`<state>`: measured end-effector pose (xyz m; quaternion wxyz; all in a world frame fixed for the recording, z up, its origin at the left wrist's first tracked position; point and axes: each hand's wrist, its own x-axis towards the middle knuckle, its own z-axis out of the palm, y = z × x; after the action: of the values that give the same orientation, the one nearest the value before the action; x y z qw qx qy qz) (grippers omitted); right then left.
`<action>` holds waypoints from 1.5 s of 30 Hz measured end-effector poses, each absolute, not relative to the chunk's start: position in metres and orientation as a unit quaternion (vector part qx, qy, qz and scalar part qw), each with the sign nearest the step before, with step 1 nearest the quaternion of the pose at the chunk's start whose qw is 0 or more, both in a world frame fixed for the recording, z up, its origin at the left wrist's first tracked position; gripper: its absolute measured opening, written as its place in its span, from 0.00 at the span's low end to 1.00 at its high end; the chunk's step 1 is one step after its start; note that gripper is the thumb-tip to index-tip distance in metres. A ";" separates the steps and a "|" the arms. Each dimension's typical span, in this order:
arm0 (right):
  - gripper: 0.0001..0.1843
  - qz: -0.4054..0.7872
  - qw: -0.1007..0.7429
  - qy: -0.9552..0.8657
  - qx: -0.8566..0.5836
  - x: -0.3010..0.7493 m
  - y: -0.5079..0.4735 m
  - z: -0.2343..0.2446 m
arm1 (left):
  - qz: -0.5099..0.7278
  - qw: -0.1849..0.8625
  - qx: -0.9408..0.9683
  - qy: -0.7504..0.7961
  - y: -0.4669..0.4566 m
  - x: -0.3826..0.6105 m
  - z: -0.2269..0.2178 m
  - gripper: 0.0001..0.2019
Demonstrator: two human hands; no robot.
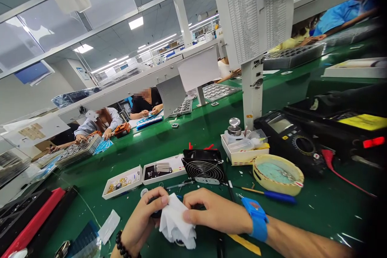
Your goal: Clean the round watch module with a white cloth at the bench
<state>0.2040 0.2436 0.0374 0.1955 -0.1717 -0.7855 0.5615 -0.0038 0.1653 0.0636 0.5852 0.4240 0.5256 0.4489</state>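
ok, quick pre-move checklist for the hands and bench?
1. Left grip on white cloth: ok, thumb at its edge.
2. Right grip on the same cloth: ok, thumb pressing it.
3. Dark item by the left thumb held securely: cannot tell, mostly hidden.
4. Blue wrist strap on right wrist: ok, worn.
5. Strap grounded: cannot tell, no connection visible.
6. Loose tools stowed: not ok, blue-handled tool lies on the bench.
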 end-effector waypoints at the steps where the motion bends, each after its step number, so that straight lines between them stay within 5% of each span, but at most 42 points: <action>1: 0.17 0.561 0.195 -0.787 -0.171 0.204 0.243 0.037 | 0.448 0.586 0.423 0.526 0.165 -0.004 0.064 0.19; 45: 0.26 0.623 0.265 -0.721 -0.145 0.202 0.245 0.034 | 0.393 0.565 0.549 0.474 0.167 -0.005 0.058 0.21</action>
<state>0.2021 0.2454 0.0338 0.2653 -0.1451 -0.7214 0.6231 -0.0048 0.1666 0.0576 0.5652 0.5492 0.4736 0.3932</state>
